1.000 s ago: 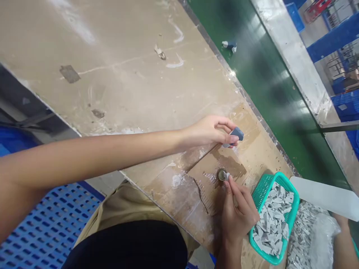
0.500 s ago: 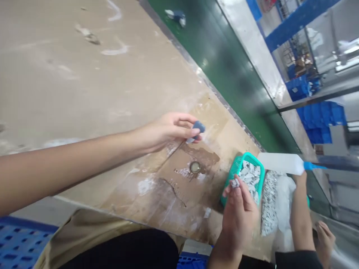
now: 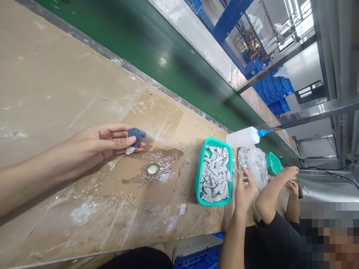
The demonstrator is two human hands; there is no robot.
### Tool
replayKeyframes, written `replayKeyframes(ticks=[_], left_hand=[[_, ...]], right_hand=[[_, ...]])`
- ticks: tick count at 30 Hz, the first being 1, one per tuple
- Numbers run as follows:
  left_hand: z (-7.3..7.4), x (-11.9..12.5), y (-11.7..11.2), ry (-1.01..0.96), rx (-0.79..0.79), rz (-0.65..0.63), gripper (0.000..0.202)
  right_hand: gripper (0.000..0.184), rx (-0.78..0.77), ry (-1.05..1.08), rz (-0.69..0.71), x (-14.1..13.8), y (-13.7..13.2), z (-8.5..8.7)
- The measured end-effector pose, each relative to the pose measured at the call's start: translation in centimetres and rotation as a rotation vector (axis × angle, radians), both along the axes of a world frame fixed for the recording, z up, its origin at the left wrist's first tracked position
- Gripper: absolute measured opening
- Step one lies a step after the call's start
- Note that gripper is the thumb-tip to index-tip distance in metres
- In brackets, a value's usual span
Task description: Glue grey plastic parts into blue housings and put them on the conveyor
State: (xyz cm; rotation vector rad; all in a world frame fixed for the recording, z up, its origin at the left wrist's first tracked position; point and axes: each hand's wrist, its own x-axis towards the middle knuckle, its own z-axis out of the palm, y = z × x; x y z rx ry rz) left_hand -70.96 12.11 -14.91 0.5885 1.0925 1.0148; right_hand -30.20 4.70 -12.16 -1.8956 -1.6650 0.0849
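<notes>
My left hand [image 3: 112,140] pinches a dark blue-grey plastic part [image 3: 136,135] between thumb and fingers, above the worktable. A small whitish piece [image 3: 130,150] shows under the thumb, at the part's lower edge. On the right, my right hand [image 3: 246,190] is raised just beside a clear plastic bag [image 3: 259,168] of small silvery pieces. Its thumb and index finger are apart, with no piece visible between them. To its left stands a green basket [image 3: 198,175] full of small grey-white pieces [image 3: 215,173].
A white squeeze bottle [image 3: 242,138] with a blue nozzle lies behind the basket. A round metal-rimmed disc [image 3: 152,169] sits in a wet patch on the table [image 3: 168,220]. A green conveyor belt [image 3: 168,71] runs behind. At right, a co-worker's arm [image 3: 269,198] reaches near another green basket [image 3: 273,163].
The view has swung to the right. My right hand has moved from in front of the green basket to the bag, and the small piece in its fingertips no longer shows. My left hand keeps its part.
</notes>
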Motion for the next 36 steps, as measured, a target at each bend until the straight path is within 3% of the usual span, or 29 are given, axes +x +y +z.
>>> replayKeyframes(ticks=[5,8,11,15,21,25,30,34,36], left_hand=[[1.3,0.1,0.3,0.015,-0.111,0.022,0.017],[1.4,-0.1,0.4,0.003,-0.114,0.015,0.024],[0.9,-0.5,0.4,-0.018,-0.087,0.01,0.028],[-0.3,-0.8,0.4,-0.074,-0.047,-0.004,0.027],[-0.8,-0.8,0.2,-0.101,0.025,-0.039,0.016],[-0.1,-0.8,0.1,-0.136,0.018,-0.047,0.014],[-0.2,-0.9,-0.1,-0.19,0.023,-0.057,0.023],[-0.5,-1.1,-0.2,-0.225,0.055,-0.071,0.026],[-0.4,-1.1,-0.2,-0.259,0.065,-0.073,0.026]], right_hand=[[0.023,-0.186,0.009,0.35,-3.7,3.3,1.3],[0.021,-0.267,0.044,0.444,-4.2,5.2,1.2],[0.018,-0.295,0.098,0.457,-4.0,5.7,1.1],[0.013,-0.286,0.229,0.376,-3.5,4.9,1.1],[0.034,-0.318,0.515,0.237,-4.3,3.7,1.9],[0.039,-0.352,0.603,0.209,-7.0,2.4,2.9],[0.022,-0.459,0.645,0.319,-12.5,0.0,3.4],[0.026,-0.561,0.712,0.418,-16.1,-0.6,2.4],[0.025,-0.541,0.682,0.433,-17.1,-0.5,1.4]])
